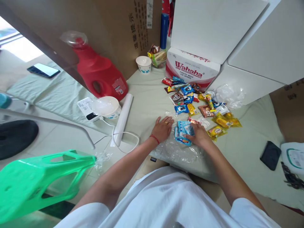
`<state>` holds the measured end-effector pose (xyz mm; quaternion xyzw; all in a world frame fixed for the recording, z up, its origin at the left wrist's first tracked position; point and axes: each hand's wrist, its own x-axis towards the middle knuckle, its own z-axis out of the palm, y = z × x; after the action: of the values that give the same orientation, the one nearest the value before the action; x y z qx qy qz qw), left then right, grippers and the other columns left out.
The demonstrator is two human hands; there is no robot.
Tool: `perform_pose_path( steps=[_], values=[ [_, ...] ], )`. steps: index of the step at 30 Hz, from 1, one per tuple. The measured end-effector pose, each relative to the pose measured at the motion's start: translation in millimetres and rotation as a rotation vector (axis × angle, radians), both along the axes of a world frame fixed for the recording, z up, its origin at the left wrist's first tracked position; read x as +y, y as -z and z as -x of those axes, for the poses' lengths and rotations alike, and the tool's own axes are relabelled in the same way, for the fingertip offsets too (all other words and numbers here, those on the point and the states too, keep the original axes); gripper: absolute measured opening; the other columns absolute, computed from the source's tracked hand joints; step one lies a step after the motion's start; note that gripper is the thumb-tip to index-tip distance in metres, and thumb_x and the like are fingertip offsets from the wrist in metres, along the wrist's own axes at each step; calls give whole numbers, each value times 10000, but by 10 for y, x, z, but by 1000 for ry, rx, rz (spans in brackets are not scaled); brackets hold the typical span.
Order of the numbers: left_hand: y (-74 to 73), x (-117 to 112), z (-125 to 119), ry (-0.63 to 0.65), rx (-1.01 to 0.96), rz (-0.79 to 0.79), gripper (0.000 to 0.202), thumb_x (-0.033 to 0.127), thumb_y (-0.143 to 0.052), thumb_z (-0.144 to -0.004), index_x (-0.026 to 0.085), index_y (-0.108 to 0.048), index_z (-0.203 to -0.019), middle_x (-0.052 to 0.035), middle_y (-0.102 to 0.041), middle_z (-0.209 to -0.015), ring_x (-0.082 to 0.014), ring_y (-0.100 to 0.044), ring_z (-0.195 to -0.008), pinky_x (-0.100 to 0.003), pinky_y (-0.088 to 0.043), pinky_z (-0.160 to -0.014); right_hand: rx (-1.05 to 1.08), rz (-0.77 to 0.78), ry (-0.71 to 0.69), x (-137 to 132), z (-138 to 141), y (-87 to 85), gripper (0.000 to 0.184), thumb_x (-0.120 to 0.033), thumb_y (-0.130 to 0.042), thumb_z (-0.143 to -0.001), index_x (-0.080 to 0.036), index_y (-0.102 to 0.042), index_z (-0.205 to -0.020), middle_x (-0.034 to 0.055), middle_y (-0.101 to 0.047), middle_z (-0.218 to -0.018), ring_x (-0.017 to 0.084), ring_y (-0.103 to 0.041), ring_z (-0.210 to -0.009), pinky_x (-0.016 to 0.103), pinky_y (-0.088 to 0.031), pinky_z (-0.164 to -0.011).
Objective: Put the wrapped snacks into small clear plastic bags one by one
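Note:
My left hand (163,128) lies with its fingers spread at the left edge of a clear plastic bag (182,153) on the green cloth. A red cord circles that wrist. My right hand (199,135) has thumb and fingers closed on a light-blue packet (182,127), above the bag. More blue packaging sits directly beneath that packet; whether it is inside the bag I cannot tell. Just beyond my hands is a loose pile of wrapped snacks, with blue packets (181,109), a brown packet (205,111) and yellow-wrapped snacks (222,121).
A Wahaba-type white-and-red carton (192,68) stands behind the pile, beside crumpled clear plastic (230,95). Leftward are a red jug (102,72), paper bowl (116,110), paper cup (143,65), white roll (123,118) and green stool (47,177). A black wallet-like object (270,155) lies right.

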<state>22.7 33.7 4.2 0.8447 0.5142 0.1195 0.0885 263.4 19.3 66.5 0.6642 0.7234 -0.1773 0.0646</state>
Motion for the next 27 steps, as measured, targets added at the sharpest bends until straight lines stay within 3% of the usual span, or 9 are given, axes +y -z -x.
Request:
perform_pose_path(
  steps=[3, 7, 9, 11, 13, 16, 20, 27],
  values=[
    [7, 1, 3, 3, -4, -5, 481, 280, -338, -1045, 250, -550, -1476, -76, -507, -1595, -244, -427, -1495, -553, -227, -1261, -23, 0, 107, -29, 5, 69, 776, -564, -706, -872, -149, -487, -1491, 219, -589, -1351, 369, -575, -1211, 429, -451, -991],
    [29, 2, 10, -4, -17, -4, 477, 272, -343, -1045, 246, -549, -1475, -80, -503, -1598, -240, -423, -1497, -552, -220, -1263, -35, 13, 86, -69, -64, 63, 712, -501, -695, -880, -108, -526, -1450, 232, -614, -1307, 377, -588, -1188, 435, -458, -985],
    [34, 3, 12, -3, -19, -2, 475, 266, -346, -1043, 244, -550, -1471, -81, -505, -1596, -238, -424, -1496, -554, -221, -1262, -6, -50, 63, -63, -134, -5, 712, -453, -710, -865, -115, -524, -1463, 223, -605, -1320, 377, -571, -1194, 443, -454, -1004],
    [33, 5, 15, 6, -21, -1, 473, 263, -353, -1038, 244, -552, -1467, -82, -507, -1594, -236, -422, -1497, -553, -220, -1264, 60, -151, -34, -12, -197, -88, 739, -427, -722, -853, -139, -499, -1496, 206, -585, -1343, 372, -540, -1216, 457, -436, -1044],
    [29, 7, 16, 10, -25, -1, 473, 260, -356, -1035, 244, -554, -1465, -84, -510, -1592, -236, -420, -1498, -552, -218, -1266, 152, -191, -225, 90, -214, -145, 792, -425, -740, -844, -184, -452, -1541, 179, -555, -1396, 362, -497, -1268, 471, -403, -1094],
    [27, 10, 15, 2, -28, 1, 477, 257, -353, -1033, 241, -560, -1463, -86, -513, -1589, -242, -426, -1494, -559, -219, -1263, 180, -35, -458, 283, -136, -126, 951, -449, -834, -763, -240, -400, -1583, 155, -495, -1498, 378, -423, -1368, 513, -354, -1141],
    [29, 10, 12, 6, -36, 2, 478, 272, -360, -1033, 236, -560, -1466, -90, -519, -1584, -250, -432, -1489, -567, -225, -1261, 90, 116, -519, 417, -15, 4, 1100, -453, -926, -645, -226, -407, -1588, 184, -463, -1527, 421, -386, -1402, 547, -323, -1149],
    [14, 6, 20, 8, -39, 1, 477, 280, -343, -1045, 234, -554, -1471, -99, -519, -1583, -260, -439, -1483, -576, -240, -1248, 173, -44, -516, 241, -221, 107, 806, -338, -772, -809, -153, -467, -1532, 194, -575, -1342, 359, -510, -1235, 512, -362, -1118]
  ],
)
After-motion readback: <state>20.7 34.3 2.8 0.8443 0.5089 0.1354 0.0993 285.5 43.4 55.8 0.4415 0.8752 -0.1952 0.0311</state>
